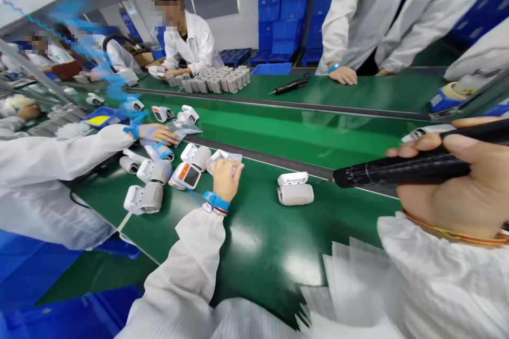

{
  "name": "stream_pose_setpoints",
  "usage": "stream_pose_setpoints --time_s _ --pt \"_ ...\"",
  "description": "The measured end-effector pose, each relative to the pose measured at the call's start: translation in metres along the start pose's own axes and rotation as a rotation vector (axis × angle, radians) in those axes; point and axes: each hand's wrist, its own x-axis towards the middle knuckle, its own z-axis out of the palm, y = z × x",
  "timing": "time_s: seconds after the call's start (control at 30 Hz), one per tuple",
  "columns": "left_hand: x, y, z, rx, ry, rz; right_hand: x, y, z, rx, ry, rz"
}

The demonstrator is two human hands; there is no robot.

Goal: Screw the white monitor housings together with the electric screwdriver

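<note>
My right hand (483, 169) is wrapped round a black electric screwdriver (382, 172), whose thin bit points left. Just beyond the bit, a white wrist blood pressure monitor (293, 190) with a pale grey cuff lies on the green bench (258, 243). My left hand (225, 183), with a blue wrist band, has its fingers bent over a white piece in clear plastic (225, 155); its exact kind is partly hidden. Beside that hand lies a monitor with a grey screen and orange buttons (186, 175). Several more monitors (145, 198) sit further left.
A co-worker's hand (159, 133) reaches in from the left over a clear bag (185, 130). A bright green belt (270, 127) runs behind the bench. Across it are rows of grey cuffs (217, 80) and another black screwdriver (290, 85). Thin white sheets (350, 275) lie near my right sleeve.
</note>
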Motion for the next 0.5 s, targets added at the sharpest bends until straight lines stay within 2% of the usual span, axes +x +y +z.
stream_pose_setpoints --time_s 0.07,0.1,0.17,0.23,0.37,0.5 --pt "-0.015 0.028 0.009 -0.163 -0.011 0.166 -0.004 -0.005 0.003 0.328 0.047 0.211" --pt "-0.024 0.041 0.014 -0.241 -0.032 0.248 -0.006 -0.006 0.005 0.441 0.058 0.273" --pt "-0.038 0.065 0.024 -0.38 -0.068 0.39 -0.012 -0.007 0.008 0.512 0.033 0.296" --pt "-0.046 0.08 0.031 -0.482 -0.058 0.488 -0.019 -0.006 0.011 0.545 -0.02 0.301" --pt "-0.046 0.085 0.031 -0.538 0.012 0.539 -0.029 -0.002 0.015 0.566 -0.142 0.29" --pt "-0.043 0.082 0.026 -0.512 0.018 0.558 -0.035 0.004 0.018 0.573 -0.192 0.277"
